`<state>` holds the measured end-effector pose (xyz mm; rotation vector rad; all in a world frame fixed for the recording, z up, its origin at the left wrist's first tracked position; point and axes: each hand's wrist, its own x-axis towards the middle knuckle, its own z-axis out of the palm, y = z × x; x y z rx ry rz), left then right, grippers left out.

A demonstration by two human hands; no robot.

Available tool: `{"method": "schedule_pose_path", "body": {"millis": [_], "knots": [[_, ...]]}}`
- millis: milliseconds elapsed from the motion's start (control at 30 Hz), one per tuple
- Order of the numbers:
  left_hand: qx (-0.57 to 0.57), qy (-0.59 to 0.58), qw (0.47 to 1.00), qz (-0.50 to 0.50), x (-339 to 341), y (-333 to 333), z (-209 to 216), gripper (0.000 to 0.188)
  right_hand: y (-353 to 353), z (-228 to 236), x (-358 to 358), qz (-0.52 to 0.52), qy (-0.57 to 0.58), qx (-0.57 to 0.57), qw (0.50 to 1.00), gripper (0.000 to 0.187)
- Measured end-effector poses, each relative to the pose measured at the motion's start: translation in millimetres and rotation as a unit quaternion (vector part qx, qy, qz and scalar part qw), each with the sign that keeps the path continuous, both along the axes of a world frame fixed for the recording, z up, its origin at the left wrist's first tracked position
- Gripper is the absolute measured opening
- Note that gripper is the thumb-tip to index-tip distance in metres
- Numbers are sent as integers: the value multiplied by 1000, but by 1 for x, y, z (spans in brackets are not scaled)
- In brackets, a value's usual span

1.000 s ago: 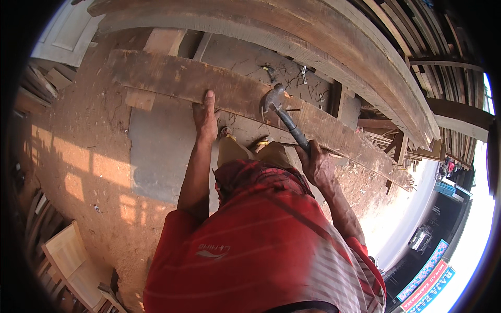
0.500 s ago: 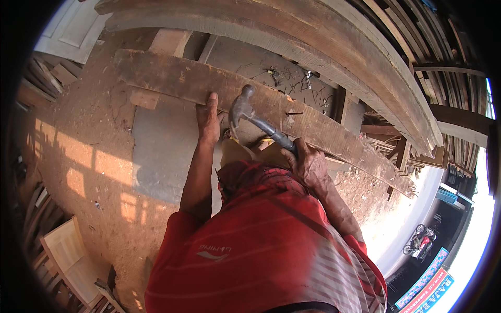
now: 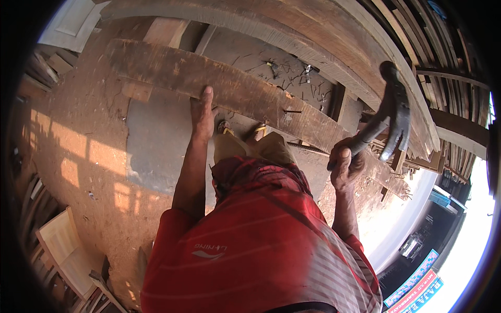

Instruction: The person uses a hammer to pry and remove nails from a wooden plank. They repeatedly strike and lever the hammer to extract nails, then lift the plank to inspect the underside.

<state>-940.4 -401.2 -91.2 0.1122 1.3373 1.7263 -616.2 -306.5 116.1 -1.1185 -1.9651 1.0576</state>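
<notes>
A long, worn brown plank (image 3: 240, 88) lies slantwise in front of me. My left hand (image 3: 202, 117) grips its near edge, thumb on top and the fingers mostly hidden beneath. Out to the right, my right hand (image 3: 345, 164) is wrapped round the handle of a claw hammer (image 3: 395, 99). The hammer is held up off the plank, its head pointing away from me and its claw toward the right. A nail (image 3: 293, 111) sticks out of the plank's face, between my two hands and apart from the hammer.
Thick beams (image 3: 313, 44) run across just beyond the plank. Loose nails (image 3: 308, 83) lie scattered on a grey surface between them. Stacked timber (image 3: 443, 47) stands at the far right. A pale wooden panel (image 3: 65, 245) leans at the lower left. My sandalled feet (image 3: 259, 129) are below the plank.
My right hand has swung the hammer rightward, from over the plank to a raised position at the right. My left hand keeps its place on the plank's edge.
</notes>
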Motion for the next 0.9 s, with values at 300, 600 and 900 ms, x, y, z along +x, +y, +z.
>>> {"method": "schedule_pose_path", "body": {"millis": [300,600,900], "knots": [[93,-51,991,80,6,14,-21,89,41,29,4,-48,-48,-83,994,50],[181,-38,974,127,16,26,18,73,48,41,-12,90,85,-278,953,60],[50,-24,969,241,24,39,15,78,84,51,-1,189,112,-314,924,66]]}}
